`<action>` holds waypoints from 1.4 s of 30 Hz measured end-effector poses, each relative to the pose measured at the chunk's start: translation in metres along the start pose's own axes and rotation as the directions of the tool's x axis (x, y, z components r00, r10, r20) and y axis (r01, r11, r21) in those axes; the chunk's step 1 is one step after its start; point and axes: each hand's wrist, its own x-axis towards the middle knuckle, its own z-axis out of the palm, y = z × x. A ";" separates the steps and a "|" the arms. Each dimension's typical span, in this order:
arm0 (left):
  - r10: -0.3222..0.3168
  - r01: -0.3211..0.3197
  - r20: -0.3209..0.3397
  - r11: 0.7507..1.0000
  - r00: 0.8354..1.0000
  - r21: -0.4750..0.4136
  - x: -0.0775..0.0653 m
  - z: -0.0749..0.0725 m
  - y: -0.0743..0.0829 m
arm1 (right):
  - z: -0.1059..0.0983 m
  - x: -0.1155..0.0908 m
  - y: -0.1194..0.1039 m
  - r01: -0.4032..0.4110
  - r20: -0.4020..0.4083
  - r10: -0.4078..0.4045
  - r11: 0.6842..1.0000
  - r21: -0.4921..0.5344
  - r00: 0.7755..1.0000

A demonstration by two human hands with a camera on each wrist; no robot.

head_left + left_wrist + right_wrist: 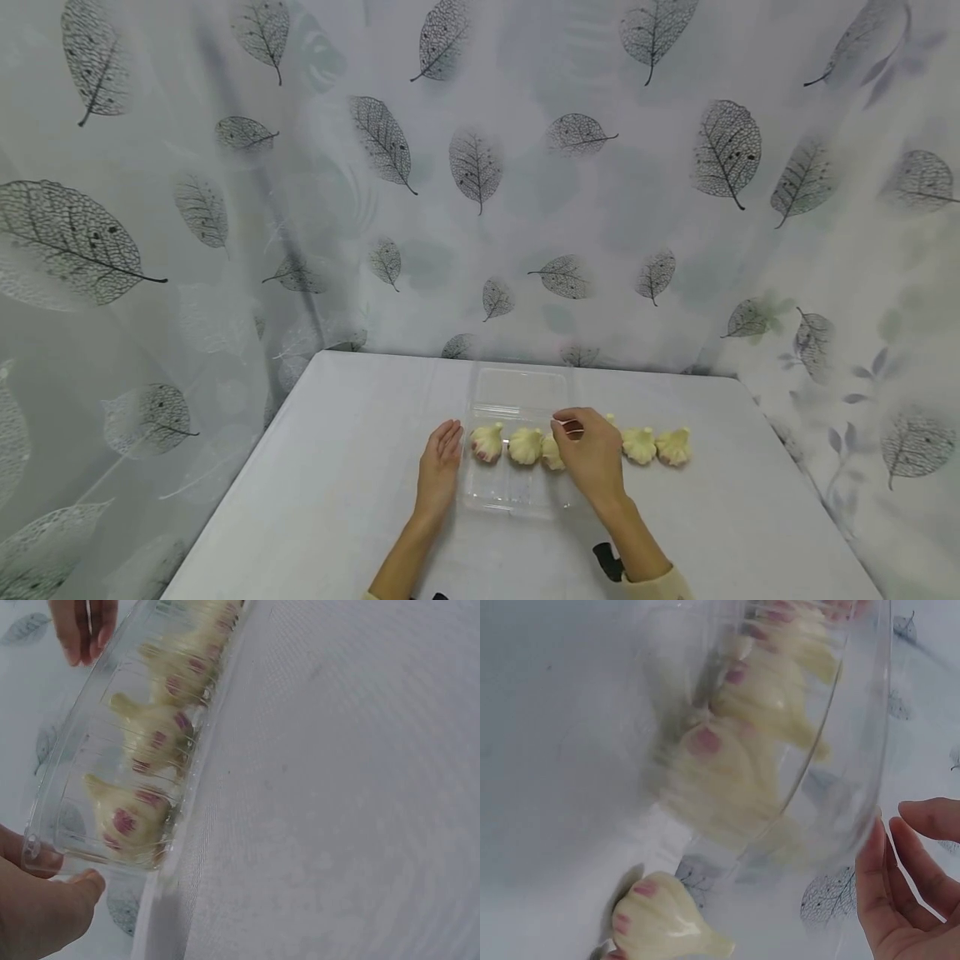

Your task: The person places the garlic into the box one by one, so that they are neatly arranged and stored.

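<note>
A clear plastic hinged box [495, 500] lies opened out, its lid [521, 387] laid back. Inside its base stand garlic bulbs in a row: one at the left [487, 442], one in the middle [525, 447] and one at the right [552, 452], partly behind my right hand [592, 454]. That hand hovers over the box's right end, its fingers loosely bent with nothing between them in the right wrist view. My left hand [440, 467] rests along the box's left side, fingers fairly straight; in the left wrist view its fingertips [90, 883] touch the box's corner.
Right of the box, more bulbs sit on the white-covered table [322, 467]: a garlic bulb [639, 446], another garlic bulb [673, 447], and one mostly hidden behind my right hand. A leaf-patterned curtain [525, 233] hangs behind the table and along its sides.
</note>
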 end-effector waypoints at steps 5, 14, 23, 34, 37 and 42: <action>-0.004 0.004 -0.003 1.000 1.000 -0.017 0.000 0.000 0.001 | -0.010 0.000 0.009 0.013 -0.024 -0.013 1.000 -0.013 1.000; -0.014 0.014 -0.009 1.000 1.000 -0.018 0.000 0.000 0.001 | -0.029 0.004 0.028 -0.019 -0.073 0.013 0.997 -0.075 0.997; -0.009 0.009 0.003 1.000 1.000 -0.016 0.002 -0.002 0.000 | -0.047 0.007 0.038 -0.042 -0.135 0.031 0.995 -0.085 0.990; -0.012 0.012 0.001 1.000 1.000 0.002 0.001 -0.001 0.000 | -0.074 0.008 0.056 -0.126 -0.160 0.097 0.975 -0.185 0.982; -0.007 0.007 -0.001 1.000 1.000 0.000 0.001 -0.001 0.001 | -0.081 0.009 0.061 -0.143 -0.163 0.110 0.968 -0.207 0.981; -0.021 0.021 -0.003 1.000 1.000 -0.001 0.000 0.000 0.001 | -0.091 0.009 0.070 -0.201 -0.160 0.164 0.948 -0.248 0.973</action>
